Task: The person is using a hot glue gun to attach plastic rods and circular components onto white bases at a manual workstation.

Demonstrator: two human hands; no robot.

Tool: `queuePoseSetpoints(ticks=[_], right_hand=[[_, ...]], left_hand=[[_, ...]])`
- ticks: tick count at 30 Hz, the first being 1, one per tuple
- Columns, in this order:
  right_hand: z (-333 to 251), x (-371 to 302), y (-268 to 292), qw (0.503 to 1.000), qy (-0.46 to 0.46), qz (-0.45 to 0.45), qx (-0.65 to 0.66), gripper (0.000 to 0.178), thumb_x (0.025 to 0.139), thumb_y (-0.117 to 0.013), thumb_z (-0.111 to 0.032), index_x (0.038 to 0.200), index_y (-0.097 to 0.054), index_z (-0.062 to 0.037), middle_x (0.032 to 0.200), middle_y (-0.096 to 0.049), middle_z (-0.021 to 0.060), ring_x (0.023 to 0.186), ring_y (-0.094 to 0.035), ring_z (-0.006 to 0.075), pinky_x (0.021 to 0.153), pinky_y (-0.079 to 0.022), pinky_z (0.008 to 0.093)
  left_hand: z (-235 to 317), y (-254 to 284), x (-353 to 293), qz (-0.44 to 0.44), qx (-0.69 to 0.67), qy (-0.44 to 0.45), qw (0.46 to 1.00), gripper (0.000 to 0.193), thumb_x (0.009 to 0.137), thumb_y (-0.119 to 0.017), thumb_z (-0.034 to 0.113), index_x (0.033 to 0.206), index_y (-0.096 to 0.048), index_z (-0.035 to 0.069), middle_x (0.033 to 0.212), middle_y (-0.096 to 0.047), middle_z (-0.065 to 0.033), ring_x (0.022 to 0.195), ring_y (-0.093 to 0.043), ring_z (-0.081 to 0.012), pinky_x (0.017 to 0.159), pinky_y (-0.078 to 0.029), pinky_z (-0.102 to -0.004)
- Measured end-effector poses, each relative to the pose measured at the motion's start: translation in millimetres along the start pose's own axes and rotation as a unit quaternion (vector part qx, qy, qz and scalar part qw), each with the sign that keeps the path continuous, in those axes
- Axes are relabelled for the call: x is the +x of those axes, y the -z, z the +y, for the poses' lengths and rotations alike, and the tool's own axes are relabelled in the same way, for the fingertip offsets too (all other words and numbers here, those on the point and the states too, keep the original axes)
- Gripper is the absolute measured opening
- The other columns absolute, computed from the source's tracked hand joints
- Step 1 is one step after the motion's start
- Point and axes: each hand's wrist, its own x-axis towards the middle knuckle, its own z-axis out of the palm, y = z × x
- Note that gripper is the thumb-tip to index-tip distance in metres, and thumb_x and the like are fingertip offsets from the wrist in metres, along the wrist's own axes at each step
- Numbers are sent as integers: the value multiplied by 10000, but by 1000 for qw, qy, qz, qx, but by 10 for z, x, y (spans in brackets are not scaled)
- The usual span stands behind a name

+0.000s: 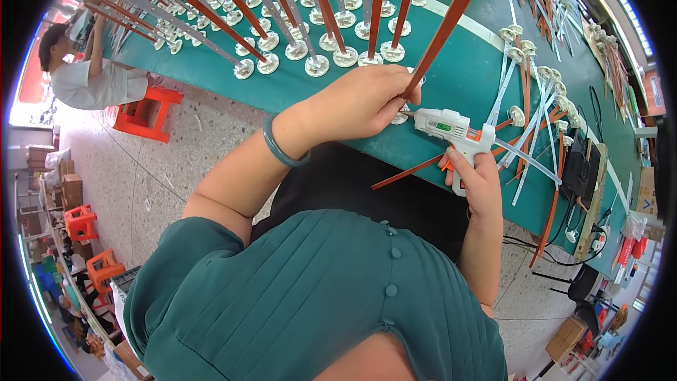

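My left hand (367, 101) is closed on the lower end of a long brown strip (451, 17), which stands nearly upright over a small white round base (399, 118) at the table's near edge. My right hand (474, 180) grips a white and orange glue gun (451, 127). Its nozzle points left at the foot of the strip, just beside my left fingers. Whether the nozzle touches the base is hidden by the fingers. A clear glue stick (529, 159) sticks out from the back of the gun.
Rows of upright brown and grey strips on white round bases (316, 65) stand across the green table (233, 92). Loose strips with bases (518, 116) lie at the right, near a black box (582, 166) with cables. Far left, another person (88, 74) sits by an orange stool (148, 114).
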Motion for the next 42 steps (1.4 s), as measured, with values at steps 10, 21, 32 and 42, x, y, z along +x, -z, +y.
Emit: queuePoseSetpoints(ticks=[10, 21, 32, 42], right_hand=[[-44, 40, 30, 1000, -17, -16, 1, 293, 945, -621, -164, 1144, -581, 47, 800, -650, 89, 592, -574, 109, 548, -436, 230], [95, -258, 471, 991, -40, 56, 112, 316, 928, -635, -158, 1169, -557, 31, 948, -672, 120, 618, -662, 170, 529, -545, 285], [-42, -259, 954, 929, 119, 278, 214, 405, 968, -587, -179, 1319, -515, 8, 1159, -647, 84, 1018, -644, 179, 815, -533, 306], [-221, 998, 729, 967, 57, 177, 172, 395, 955, -643, -178, 1303, -552, -14, 1117, -663, 63, 946, -665, 165, 819, -555, 312]], left_hand=[[9, -8, -9, 7, 11, -1, 1000, 149, 854, -578, -13, 990, -627, 23, 945, -656, -130, 907, -645, -322, 780, -517, -396], [73, 197, -185, 24, -53, -16, 998, 205, 827, -577, -104, 989, -652, -4, 967, -671, -136, 913, -655, -296, 809, -510, -367], [127, 176, -372, 115, -5, 79, 990, 225, 857, -600, -60, 1075, -627, -9, 919, -679, -143, 846, -695, -266, 752, -539, -352], [91, 209, -598, 186, 95, 90, 974, 169, 875, -611, -50, 1035, -646, -9, 934, -679, -133, 837, -698, -253, 730, -547, -327]])
